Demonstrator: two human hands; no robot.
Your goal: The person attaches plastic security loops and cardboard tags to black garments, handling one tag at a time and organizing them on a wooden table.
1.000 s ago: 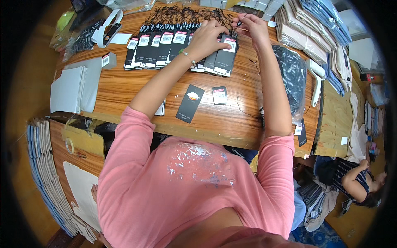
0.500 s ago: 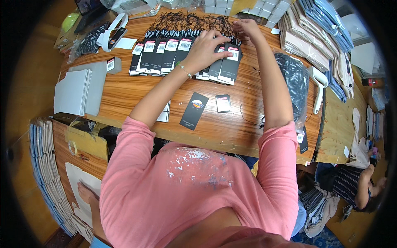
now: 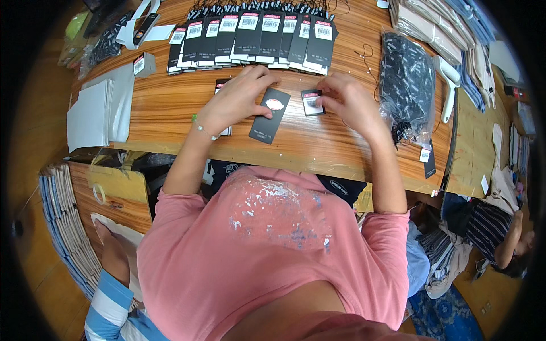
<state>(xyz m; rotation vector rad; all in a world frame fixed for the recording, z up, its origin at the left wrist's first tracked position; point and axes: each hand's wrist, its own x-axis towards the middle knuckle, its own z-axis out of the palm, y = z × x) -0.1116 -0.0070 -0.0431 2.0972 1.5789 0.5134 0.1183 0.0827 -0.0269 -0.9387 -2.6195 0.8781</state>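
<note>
My left hand [image 3: 239,98] is over the table, thumb on the left edge of a black hang tag [image 3: 269,126] with an oval emblem; its index finger is apart from the thumb. Under that hand, another dark tag [image 3: 220,85] is partly hidden. My right hand [image 3: 351,102] pinches the right edge of a small stack of square barcode labels [image 3: 311,104] with a red band. Beyond both hands, a row of overlapping black hang tags [image 3: 267,42] bears similar labels, black strings bunched at its far end.
A clear bag of black string fasteners [image 3: 406,79] and a white handheld tool [image 3: 449,91] lie at right. Folded garments [image 3: 426,31] are stacked behind. White sheets [image 3: 90,116] and a small label block [image 3: 144,65] sit at left. A co-worker [image 3: 500,238] is at far right.
Both hands have come back from the row of tags toward me. My left thumb now touches the loose tag, and my right fingers have taken hold of the small label stack.
</note>
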